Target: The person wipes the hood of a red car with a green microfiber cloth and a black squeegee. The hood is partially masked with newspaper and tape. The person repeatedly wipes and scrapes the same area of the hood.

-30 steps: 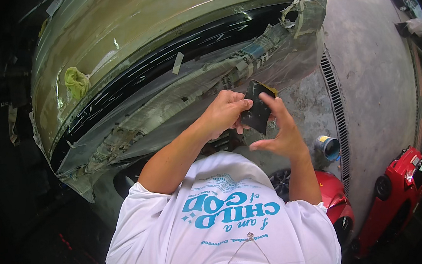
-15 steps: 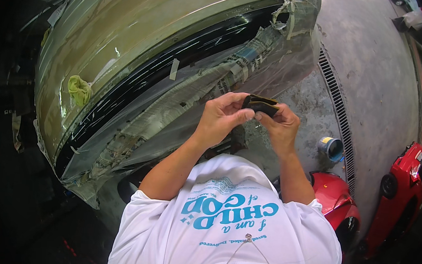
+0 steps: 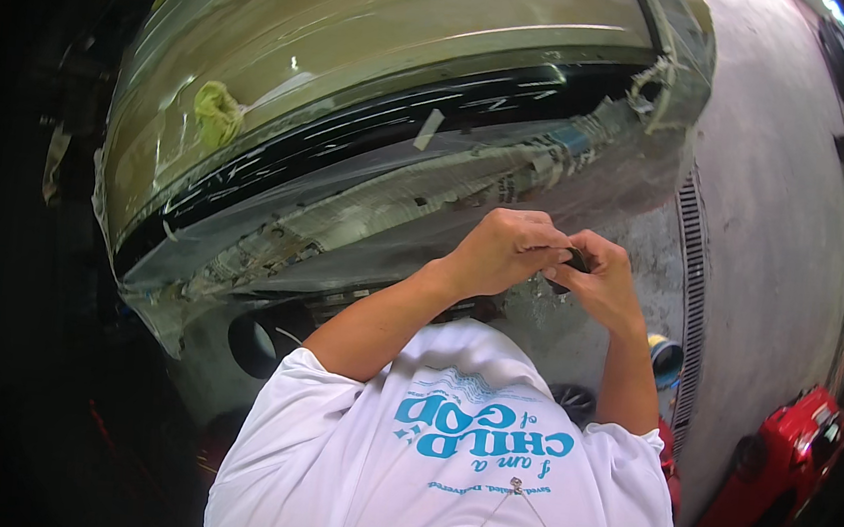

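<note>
My left hand and my right hand meet in front of my chest, their fingertips pinched together. Between them is a small folded dark sheet, perhaps sandpaper, mostly hidden by the fingers. The right thumb and forefinger close round it; the left fingers press at its near side. Just beyond the hands lies the masked side of a vehicle, with newspaper and clear plastic film below a glossy black strip. Above the strip is a glossy, gold-beige panel.
A crumpled yellow-green cloth rests on the panel at the left. A blue-lined bucket stands on the concrete floor right of my forearm, beside a long drain grate. A red car is at the lower right.
The folded sheet showed its black outside and yellowish edges; now my fingers cover most of it. My hands have moved closer together, left over the sheet. The whole view has shifted.
</note>
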Demonstrator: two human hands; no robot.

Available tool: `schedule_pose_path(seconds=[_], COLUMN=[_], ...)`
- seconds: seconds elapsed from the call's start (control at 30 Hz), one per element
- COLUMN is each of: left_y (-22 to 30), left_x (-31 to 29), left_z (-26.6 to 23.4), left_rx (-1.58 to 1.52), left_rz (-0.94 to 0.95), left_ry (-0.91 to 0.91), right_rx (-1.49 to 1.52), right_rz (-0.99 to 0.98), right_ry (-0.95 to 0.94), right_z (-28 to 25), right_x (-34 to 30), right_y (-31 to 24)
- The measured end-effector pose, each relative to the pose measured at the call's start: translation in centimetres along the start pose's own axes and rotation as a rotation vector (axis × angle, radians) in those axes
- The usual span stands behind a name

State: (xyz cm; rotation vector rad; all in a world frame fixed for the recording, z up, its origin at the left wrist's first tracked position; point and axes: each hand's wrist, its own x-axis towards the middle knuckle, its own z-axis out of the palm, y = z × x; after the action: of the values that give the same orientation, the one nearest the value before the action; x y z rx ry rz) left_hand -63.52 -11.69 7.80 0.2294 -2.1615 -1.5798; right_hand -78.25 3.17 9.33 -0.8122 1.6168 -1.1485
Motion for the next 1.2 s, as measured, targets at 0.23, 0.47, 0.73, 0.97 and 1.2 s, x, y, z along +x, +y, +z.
schedule_pose_path(seconds=[0.23,0.47,0.73,0.97,1.2], left_y=[-0.3,-7.6,-13.1,-12.6,-11.4], left_x=[-0.8,-9.7,-12.6,-12.4,-12.4], left_z=[-5.8,-32.7,-36.6,-36.4,-36.6], left_rx=[0.405,1.235,1.314,1.284,1.171], left_rz=[0.030,-0.275,-0.459,-0.537,-0.533], left_ry=[0.397,1.104,1.218,1.204,1.136], right_rx=[-0.422,-0.753,-1.136,-1.074,-1.025], right_rz=[-0.282,-0.823,-0.902,-0.943,-0.989], right_ry=[-0.072,-0.101,-0.275,-0.269,-0.307], right_z=[0.9,2.3,5.7,5.0,5.0], right_x=[5.9,20.8,32.4,33.1,34.1], right_y=[-3.4,-7.9,-8.4,-6.6,-6.9])
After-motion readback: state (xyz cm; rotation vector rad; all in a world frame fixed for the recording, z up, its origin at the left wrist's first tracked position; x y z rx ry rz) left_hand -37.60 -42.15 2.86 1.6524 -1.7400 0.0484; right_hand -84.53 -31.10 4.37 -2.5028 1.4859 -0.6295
